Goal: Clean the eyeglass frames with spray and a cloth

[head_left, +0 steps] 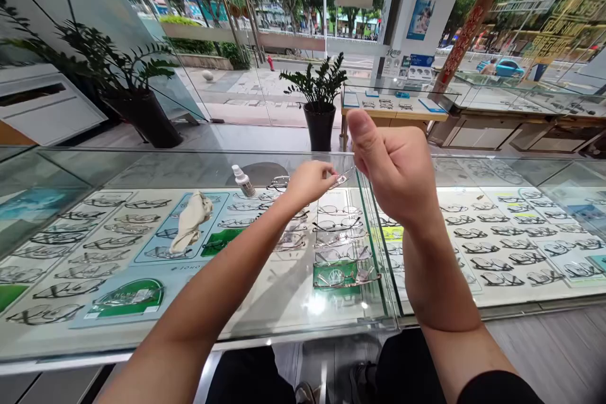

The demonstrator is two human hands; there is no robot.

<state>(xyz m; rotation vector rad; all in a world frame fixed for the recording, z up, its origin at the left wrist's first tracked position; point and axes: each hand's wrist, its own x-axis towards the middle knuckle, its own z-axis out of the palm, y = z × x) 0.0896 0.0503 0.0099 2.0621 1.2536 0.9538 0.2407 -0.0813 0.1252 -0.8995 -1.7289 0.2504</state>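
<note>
Head view: my left hand (310,183) pinches thin glasses (341,180) above the display counter (279,306); my right hand (395,167) is curled beside them, whether gripping I cannot tell. Lettering like JOHO marks a blue mat (171,278) by my forearm (208,300)

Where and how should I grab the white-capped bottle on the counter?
Grip the white-capped bottle around its labelled body, below the narrower cap. I'd approach from its left: it stands upright with room there, while the loose eyeglasses lie close on its right.
</note>
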